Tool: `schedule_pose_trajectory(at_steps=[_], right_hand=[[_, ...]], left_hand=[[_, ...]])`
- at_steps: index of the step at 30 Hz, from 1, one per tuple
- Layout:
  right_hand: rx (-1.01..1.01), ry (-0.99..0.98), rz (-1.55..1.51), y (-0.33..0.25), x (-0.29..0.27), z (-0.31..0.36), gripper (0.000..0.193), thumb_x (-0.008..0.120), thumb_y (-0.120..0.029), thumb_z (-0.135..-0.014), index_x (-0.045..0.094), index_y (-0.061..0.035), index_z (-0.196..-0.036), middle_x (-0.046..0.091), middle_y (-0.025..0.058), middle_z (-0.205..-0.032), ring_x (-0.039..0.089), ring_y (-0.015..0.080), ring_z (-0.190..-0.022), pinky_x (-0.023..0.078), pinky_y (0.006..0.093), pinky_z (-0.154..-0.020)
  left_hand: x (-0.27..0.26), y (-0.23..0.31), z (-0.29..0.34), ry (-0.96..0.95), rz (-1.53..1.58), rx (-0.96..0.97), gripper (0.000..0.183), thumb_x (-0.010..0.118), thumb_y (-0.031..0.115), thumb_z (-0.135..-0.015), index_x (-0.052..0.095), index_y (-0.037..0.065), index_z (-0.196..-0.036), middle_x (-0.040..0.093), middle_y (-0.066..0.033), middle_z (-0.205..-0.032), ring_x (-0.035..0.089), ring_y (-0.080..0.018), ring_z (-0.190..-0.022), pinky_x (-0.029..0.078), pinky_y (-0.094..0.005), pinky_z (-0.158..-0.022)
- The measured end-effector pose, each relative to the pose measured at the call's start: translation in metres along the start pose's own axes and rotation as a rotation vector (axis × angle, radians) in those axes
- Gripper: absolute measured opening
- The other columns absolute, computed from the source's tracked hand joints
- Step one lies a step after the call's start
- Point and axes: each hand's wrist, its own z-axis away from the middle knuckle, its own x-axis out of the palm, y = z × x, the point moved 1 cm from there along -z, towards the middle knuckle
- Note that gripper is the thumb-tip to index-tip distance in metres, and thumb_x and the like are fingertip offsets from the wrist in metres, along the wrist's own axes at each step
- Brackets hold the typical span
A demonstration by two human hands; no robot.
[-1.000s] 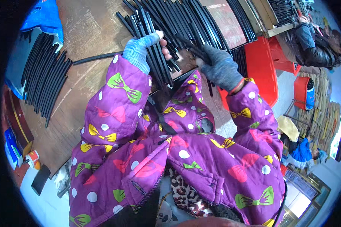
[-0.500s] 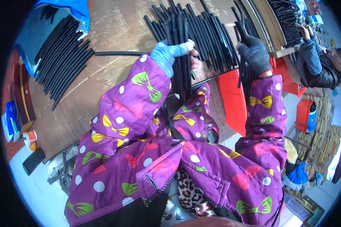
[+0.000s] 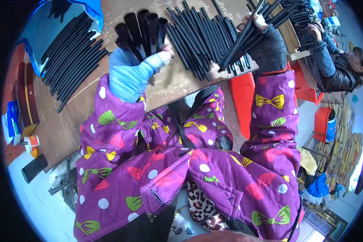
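Note:
My left hand [image 3: 135, 72], in a light blue glove with bare fingertips, grips a bundle of black rods [image 3: 138, 32] above the table, their thick ends pointing up and away. In a dark grey glove, my right hand [image 3: 268, 48] is closed round several more black rods [image 3: 244, 40], held slanting with their lower ends toward the middle. Between the hands, a wide row of black rods [image 3: 201, 44] lies on the wooden table [image 3: 165, 92]. Some near ends there look pale or shiny. Whether the rods are hollow I cannot tell.
On the left, a pile of black rods [image 3: 70, 60] lies partly on a blue plastic sheet [image 3: 93, 9]. A red bin [image 3: 242, 105] stands below the table's front edge. A person [image 3: 339, 66] works at the far right beside more dark rods. A paper cup [image 3: 31, 142] sits at the left.
My left hand has moved left with its bundle, whose ends have tipped upward. My right hand now holds several rods raised and slanting over the row's right end.

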Motion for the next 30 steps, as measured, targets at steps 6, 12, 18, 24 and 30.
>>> schedule_pose_trajectory(at_steps=[6, 12, 18, 24, 30], right_hand=[[-0.03, 0.02, -0.092, 0.036, 0.063, 0.014, 0.024, 0.058, -0.018, -0.078, 0.056, -0.0009, -0.096, 0.059, 0.0071, -0.084, 0.057, 0.0193, -0.079, 0.047, 0.0343, -0.073], [-0.002, 0.086, -0.166, 0.088, 0.107, 0.028, 0.02, 0.057, -0.015, -0.079, 0.057, -0.0031, -0.094, 0.06, 0.0065, -0.082, 0.059, 0.0192, -0.077, 0.048, 0.0348, -0.074], [0.006, 0.138, -0.095, 0.098, 0.134, 0.043, 0.021, 0.06, -0.019, -0.08, 0.058, -0.0038, -0.093, 0.054, 0.0043, -0.075, 0.055, 0.0156, -0.069, 0.049, 0.0296, -0.064], [-0.017, 0.067, -0.096, 0.09, 0.142, 0.04, 0.021, 0.06, -0.02, -0.08, 0.058, -0.0015, -0.09, 0.053, 0.0039, -0.07, 0.055, 0.0147, -0.064, 0.05, 0.0279, -0.06], [-0.171, 0.265, 0.131, 0.081, 0.138, 0.045, 0.018, 0.06, -0.012, -0.078, 0.058, -0.0004, -0.091, 0.058, 0.0067, -0.073, 0.055, 0.0136, -0.058, 0.049, 0.0275, -0.052]], left_hand=[[-0.04, -0.029, 0.035, 0.094, -0.013, 0.024, 0.02, 0.059, -0.001, -0.073, 0.055, -0.001, -0.093, 0.06, -0.0093, -0.081, 0.059, -0.017, -0.076, 0.048, -0.0277, -0.069], [-0.051, -0.021, 0.049, 0.13, 0.024, 0.086, 0.017, 0.058, 0.0, -0.074, 0.055, -0.001, -0.091, 0.061, -0.0087, -0.081, 0.059, -0.0166, -0.077, 0.046, -0.0271, -0.071], [-0.062, -0.025, 0.046, 0.104, -0.088, 0.145, 0.017, 0.058, -0.001, -0.073, 0.056, -0.001, -0.089, 0.061, -0.0079, -0.081, 0.058, -0.0147, -0.077, 0.046, -0.0252, -0.07], [-0.047, -0.022, 0.048, 0.137, 0.012, 0.071, 0.017, 0.067, -0.005, -0.065, 0.058, 0.001, -0.078, 0.061, -0.0065, -0.08, 0.057, -0.0113, -0.076, 0.046, -0.0245, -0.066], [-0.044, -0.028, 0.045, 0.209, -0.24, 0.11, 0.011, 0.066, -0.001, -0.066, 0.061, 0.0, -0.075, 0.06, -0.003, -0.072, 0.056, -0.0107, -0.066, 0.044, -0.0243, -0.062]])
